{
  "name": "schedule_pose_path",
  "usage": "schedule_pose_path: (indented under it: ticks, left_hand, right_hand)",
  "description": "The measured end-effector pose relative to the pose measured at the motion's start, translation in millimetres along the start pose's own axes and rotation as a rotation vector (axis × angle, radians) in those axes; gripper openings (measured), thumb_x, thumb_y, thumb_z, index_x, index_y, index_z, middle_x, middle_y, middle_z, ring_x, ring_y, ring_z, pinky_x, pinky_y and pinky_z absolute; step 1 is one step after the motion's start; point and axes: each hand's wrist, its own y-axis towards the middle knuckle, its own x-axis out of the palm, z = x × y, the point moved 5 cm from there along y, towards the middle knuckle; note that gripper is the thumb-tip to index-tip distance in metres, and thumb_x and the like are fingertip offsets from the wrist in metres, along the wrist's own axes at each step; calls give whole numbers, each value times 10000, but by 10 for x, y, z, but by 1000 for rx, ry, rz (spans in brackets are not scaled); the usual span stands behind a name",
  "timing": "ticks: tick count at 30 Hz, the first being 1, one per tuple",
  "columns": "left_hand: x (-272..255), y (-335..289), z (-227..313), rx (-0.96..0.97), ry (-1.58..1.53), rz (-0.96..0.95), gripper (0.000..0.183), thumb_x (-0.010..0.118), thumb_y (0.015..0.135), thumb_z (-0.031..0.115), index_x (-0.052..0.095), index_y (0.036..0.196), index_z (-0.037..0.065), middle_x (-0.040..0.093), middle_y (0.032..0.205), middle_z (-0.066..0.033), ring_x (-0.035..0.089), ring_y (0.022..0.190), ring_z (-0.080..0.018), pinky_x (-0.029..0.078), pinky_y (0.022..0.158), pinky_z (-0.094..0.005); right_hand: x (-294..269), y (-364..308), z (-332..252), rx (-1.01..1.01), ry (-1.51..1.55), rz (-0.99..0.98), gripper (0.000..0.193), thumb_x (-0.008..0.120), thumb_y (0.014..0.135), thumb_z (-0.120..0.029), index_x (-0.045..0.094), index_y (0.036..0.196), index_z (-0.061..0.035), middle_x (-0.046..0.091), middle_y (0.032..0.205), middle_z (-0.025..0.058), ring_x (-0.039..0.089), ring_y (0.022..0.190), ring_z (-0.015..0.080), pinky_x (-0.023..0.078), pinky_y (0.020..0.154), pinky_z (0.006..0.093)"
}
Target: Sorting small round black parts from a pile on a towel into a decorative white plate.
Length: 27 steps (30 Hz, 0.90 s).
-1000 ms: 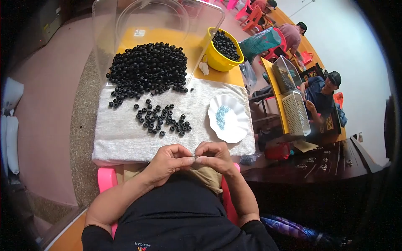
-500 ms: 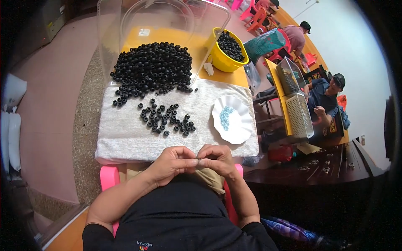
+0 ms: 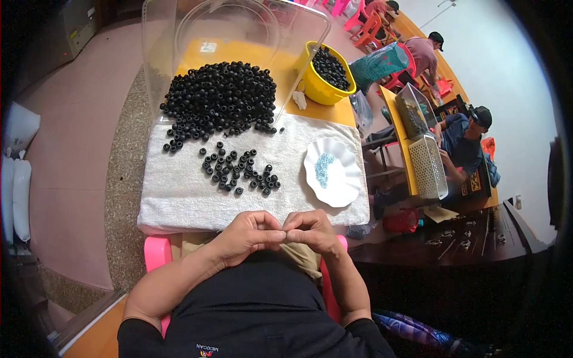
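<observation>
My left hand [image 3: 253, 237] and my right hand [image 3: 310, 231] meet fingertip to fingertip over my lap, just short of the towel's near edge. Both are closed in a pinch; whatever lies between the tips is too small to make out. Beyond them, loose black beads [image 3: 240, 171] are scattered on a white towel [image 3: 179, 200]. To the right on the towel sits a white scalloped dish [image 3: 348, 186] with tiny light-blue pieces [image 3: 323, 170] in it. A large heap of black beads [image 3: 221, 95] fills the mouth of a clear plastic bin farther back.
The clear bin [image 3: 325, 27] stands at the table's far side. A yellow tub [image 3: 322, 92] of black beads is at its right. Pink chair parts [image 3: 157, 252] flank my lap. Right of the table, a person [image 3: 462, 134] sits by a white perforated basket [image 3: 427, 170].
My hands keep the same pinch, with only slight finger movement. The table scene has shifted a few pixels in the picture. The seated person at the right has moved a hand.
</observation>
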Motion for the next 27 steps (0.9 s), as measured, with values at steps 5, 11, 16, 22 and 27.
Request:
schedule_pose_path:
  ticks: [5,11,16,22,27]
  left_hand:
    - [20,-19,44,-18,36,-10,149,707,851,57,608,955,16,672,836,-79,674,756,-145,523,633,-213]
    - [45,-31,34,-44,36,-36,150,710,845,49,606,947,14,674,837,-83,674,739,-147,522,624,-207]
    - [42,-33,20,-71,28,-38,149,708,844,42,607,948,10,674,839,-88,670,732,-149,533,639,-214]
    - [51,-37,17,-97,37,-39,133,700,853,41,610,943,2,672,856,-96,665,745,-149,559,684,-238]
    - [14,-14,-7,-51,16,-10,125,703,858,54,615,935,9,669,861,-92,668,768,-152,551,666,-238]
  right_hand:
    - [7,-8,76,85,158,12,99,732,824,-37,695,876,39,669,880,97,637,817,156,511,739,267]
    - [31,-22,91,97,148,-17,104,741,818,-49,684,841,35,669,847,87,641,799,151,514,726,269]
    - [51,-66,111,134,155,12,112,748,813,-56,675,828,28,668,819,79,637,772,145,511,702,263]
    - [66,-121,-15,84,0,58,148,778,783,-73,684,823,34,667,833,101,623,761,151,487,685,258]
    - [62,-112,19,69,-4,113,154,770,797,-89,678,813,33,661,820,93,613,755,141,478,676,251]
